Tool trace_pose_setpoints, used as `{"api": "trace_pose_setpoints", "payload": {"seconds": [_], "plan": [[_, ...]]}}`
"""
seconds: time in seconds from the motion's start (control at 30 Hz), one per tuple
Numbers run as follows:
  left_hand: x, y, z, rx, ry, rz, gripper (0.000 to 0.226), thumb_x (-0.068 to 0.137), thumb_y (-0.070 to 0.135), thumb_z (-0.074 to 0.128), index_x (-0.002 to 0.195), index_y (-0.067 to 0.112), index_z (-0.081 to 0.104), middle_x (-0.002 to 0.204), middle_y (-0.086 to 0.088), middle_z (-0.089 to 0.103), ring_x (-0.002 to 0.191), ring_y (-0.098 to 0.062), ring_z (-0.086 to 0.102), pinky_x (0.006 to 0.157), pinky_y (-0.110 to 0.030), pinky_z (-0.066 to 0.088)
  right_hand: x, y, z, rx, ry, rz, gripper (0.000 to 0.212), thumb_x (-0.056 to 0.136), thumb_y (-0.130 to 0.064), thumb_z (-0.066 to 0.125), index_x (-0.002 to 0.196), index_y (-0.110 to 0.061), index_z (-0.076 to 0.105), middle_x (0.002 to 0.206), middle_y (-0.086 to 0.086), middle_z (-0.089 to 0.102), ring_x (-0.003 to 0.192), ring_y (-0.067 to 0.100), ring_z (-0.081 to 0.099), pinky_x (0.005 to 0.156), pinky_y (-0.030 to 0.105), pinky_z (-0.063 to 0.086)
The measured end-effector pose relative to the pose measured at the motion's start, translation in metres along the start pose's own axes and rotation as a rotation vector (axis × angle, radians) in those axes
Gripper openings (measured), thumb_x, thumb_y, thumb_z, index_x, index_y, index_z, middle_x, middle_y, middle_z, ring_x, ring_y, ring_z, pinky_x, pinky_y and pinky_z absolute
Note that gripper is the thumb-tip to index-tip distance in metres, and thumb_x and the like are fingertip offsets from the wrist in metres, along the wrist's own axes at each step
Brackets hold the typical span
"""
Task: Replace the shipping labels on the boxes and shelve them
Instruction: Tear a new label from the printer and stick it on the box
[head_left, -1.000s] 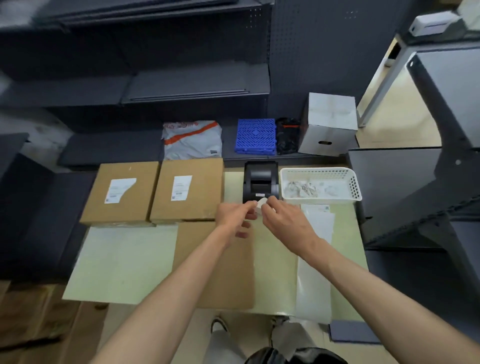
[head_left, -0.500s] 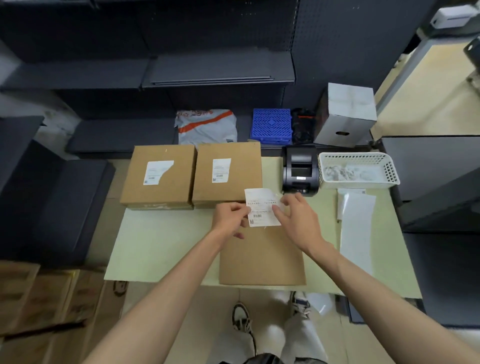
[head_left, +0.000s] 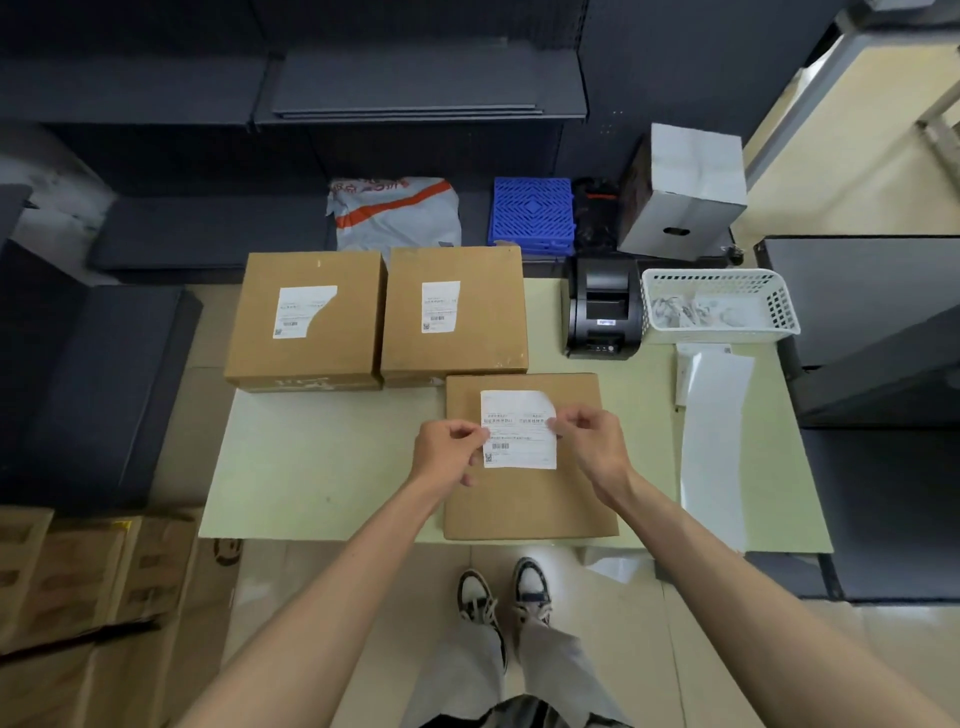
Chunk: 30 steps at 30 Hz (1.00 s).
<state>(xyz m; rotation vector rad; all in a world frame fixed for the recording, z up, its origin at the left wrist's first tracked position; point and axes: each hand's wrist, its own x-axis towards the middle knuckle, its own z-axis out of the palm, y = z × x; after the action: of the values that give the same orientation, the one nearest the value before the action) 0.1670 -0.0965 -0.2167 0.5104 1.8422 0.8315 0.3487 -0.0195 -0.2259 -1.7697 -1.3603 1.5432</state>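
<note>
A white shipping label (head_left: 519, 431) hangs over the near cardboard box (head_left: 524, 499) on the pale green table (head_left: 322, 467). My left hand (head_left: 449, 449) pinches the label's left edge and my right hand (head_left: 589, 439) pinches its right edge. Two more cardboard boxes stand side by side at the table's back: the left box (head_left: 304, 322) carries a torn label, the middle box (head_left: 452, 312) a whole one. A black label printer (head_left: 602, 309) sits to their right.
A white mesh basket (head_left: 719, 306) with crumpled paper stands right of the printer, and a strip of white backing paper (head_left: 714, 447) lies below it. Dark shelves (head_left: 405, 83) run along the back, with a grey mail bag (head_left: 395, 213), a blue crate (head_left: 532, 215) and a white carton (head_left: 683, 192).
Both hands drew the label away from the printer and back toward me, and now hold it flat over the near box. The camera view tilted down.
</note>
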Motion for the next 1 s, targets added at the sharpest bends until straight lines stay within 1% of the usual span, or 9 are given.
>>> {"api": "trace_pose_setpoints", "payload": {"seconds": [0.13, 0.17, 0.23, 0.3, 0.47, 0.6, 0.67, 0.9, 1.0], "plan": [[0.006, -0.013, 0.017, 0.113, 0.055, 0.007, 0.009, 0.091, 0.023, 0.074, 0.084, 0.020, 0.078, 0.081, 0.002, 0.074, 0.058, -0.013, 0.057, 0.046, -0.026, 0.047, 0.008, 0.012, -0.004, -0.038, 0.010, 0.007, 0.025, 0.088, -0.008, 0.066, 0.065, -0.017, 0.058, 0.071, -0.002, 0.062, 0.071, 0.014, 0.055, 0.072, 0.028, 0.044], [0.007, -0.015, 0.020, 0.172, 0.061, 0.009, 0.009, 0.090, 0.027, 0.074, 0.083, 0.023, 0.078, 0.081, 0.005, 0.075, 0.060, -0.012, 0.059, 0.049, -0.029, 0.049, 0.010, 0.015, -0.006, -0.065, 0.020, 0.011, 0.025, 0.088, -0.009, 0.065, 0.065, -0.018, 0.059, 0.072, -0.002, 0.063, 0.071, 0.014, 0.056, 0.072, 0.030, 0.045], [0.008, -0.017, 0.026, 0.306, 0.066, 0.017, 0.011, 0.090, 0.034, 0.074, 0.081, 0.028, 0.078, 0.084, 0.010, 0.076, 0.069, -0.011, 0.064, 0.063, -0.031, 0.055, 0.014, 0.021, -0.009, -0.146, 0.022, 0.011, 0.022, 0.089, -0.013, 0.063, 0.068, -0.020, 0.060, 0.074, -0.002, 0.065, 0.072, 0.015, 0.059, 0.073, 0.033, 0.047], [0.010, -0.018, 0.031, 0.421, 0.071, 0.025, 0.014, 0.092, 0.037, 0.071, 0.084, 0.028, 0.078, 0.086, 0.012, 0.075, 0.077, -0.010, 0.066, 0.070, -0.029, 0.054, 0.017, 0.028, -0.010, -0.228, 0.021, -0.004, 0.020, 0.090, -0.015, 0.062, 0.071, -0.023, 0.061, 0.078, -0.003, 0.067, 0.076, 0.017, 0.061, 0.075, 0.034, 0.048], [0.016, -0.019, 0.038, 0.590, 0.116, 0.060, 0.019, 0.095, 0.037, 0.066, 0.087, 0.024, 0.076, 0.089, 0.009, 0.074, 0.080, -0.015, 0.064, 0.067, -0.028, 0.044, 0.023, 0.040, -0.004, -0.319, 0.023, -0.043, 0.013, 0.090, -0.015, 0.061, 0.078, -0.019, 0.061, 0.079, -0.004, 0.065, 0.077, 0.020, 0.061, 0.074, 0.035, 0.047], [0.019, -0.024, 0.041, 0.627, 0.130, 0.044, 0.020, 0.095, 0.035, 0.066, 0.086, 0.022, 0.078, 0.086, 0.009, 0.074, 0.077, -0.013, 0.064, 0.068, -0.028, 0.047, 0.028, 0.050, 0.002, -0.384, 0.043, -0.078, 0.007, 0.089, -0.016, 0.062, 0.082, -0.017, 0.062, 0.087, -0.004, 0.066, 0.082, 0.020, 0.061, 0.076, 0.034, 0.048], [0.020, -0.026, 0.042, 0.641, 0.143, 0.039, 0.021, 0.095, 0.035, 0.067, 0.085, 0.020, 0.078, 0.085, 0.008, 0.074, 0.077, -0.015, 0.064, 0.066, -0.027, 0.044, 0.030, 0.055, 0.004, -0.402, 0.039, -0.083, 0.008, 0.089, -0.017, 0.061, 0.082, -0.019, 0.062, 0.089, -0.004, 0.067, 0.083, 0.020, 0.061, 0.076, 0.034, 0.048], [0.025, -0.028, 0.043, 0.650, 0.154, 0.045, 0.018, 0.096, 0.034, 0.065, 0.086, 0.023, 0.076, 0.084, 0.009, 0.071, 0.074, -0.014, 0.058, 0.066, -0.027, 0.037, 0.033, 0.062, 0.010, -0.466, 0.046, -0.157, 0.011, 0.090, -0.015, 0.060, 0.080, -0.020, 0.059, 0.091, -0.003, 0.063, 0.079, 0.017, 0.057, 0.067, 0.029, 0.040], [0.028, -0.028, 0.043, 0.669, 0.147, 0.048, 0.018, 0.095, 0.034, 0.064, 0.085, 0.023, 0.074, 0.084, 0.007, 0.072, 0.075, -0.016, 0.058, 0.066, -0.028, 0.038, 0.034, 0.064, 0.011, -0.529, 0.049, -0.187, 0.009, 0.092, -0.017, 0.060, 0.083, -0.019, 0.058, 0.095, -0.004, 0.060, 0.078, 0.016, 0.055, 0.068, 0.030, 0.043]]}}
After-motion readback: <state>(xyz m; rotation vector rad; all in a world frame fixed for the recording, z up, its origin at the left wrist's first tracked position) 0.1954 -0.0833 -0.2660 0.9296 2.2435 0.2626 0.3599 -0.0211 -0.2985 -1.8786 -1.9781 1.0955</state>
